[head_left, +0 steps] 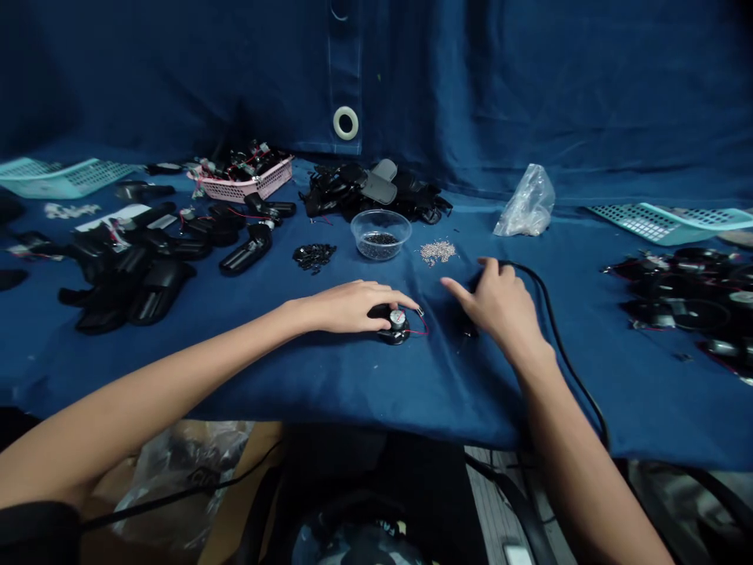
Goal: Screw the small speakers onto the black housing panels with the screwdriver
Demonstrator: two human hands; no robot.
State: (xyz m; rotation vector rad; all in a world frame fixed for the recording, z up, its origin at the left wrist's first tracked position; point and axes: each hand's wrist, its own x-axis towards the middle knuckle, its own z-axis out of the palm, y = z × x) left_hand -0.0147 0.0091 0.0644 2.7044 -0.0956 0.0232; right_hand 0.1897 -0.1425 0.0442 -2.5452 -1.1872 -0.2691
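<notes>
My left hand (pixel 353 306) is closed on a small motor assembly (pixel 398 319), its thumb at one side and its index finger reaching over the top. The motor has a silvery round face, a black base and a thin red wire looping out to the right. Apart from it, my right hand (pixel 503 302) hovers with the thumb spread away from the fingers. Beneath that hand is a dark corded tool (pixel 469 333), mostly hidden, and a black cable (pixel 547 302) runs from there to the table's front edge.
Behind the hands are a clear bowl (pixel 381 235) of black screws, a pile of silvery screws (pixel 438 252) and small black pieces (pixel 314 256). Black housings (pixel 158 290) lie left, with a pink basket (pixel 247 188) behind. More wired parts (pixel 694 290) and a plastic bag (pixel 528 202) are right.
</notes>
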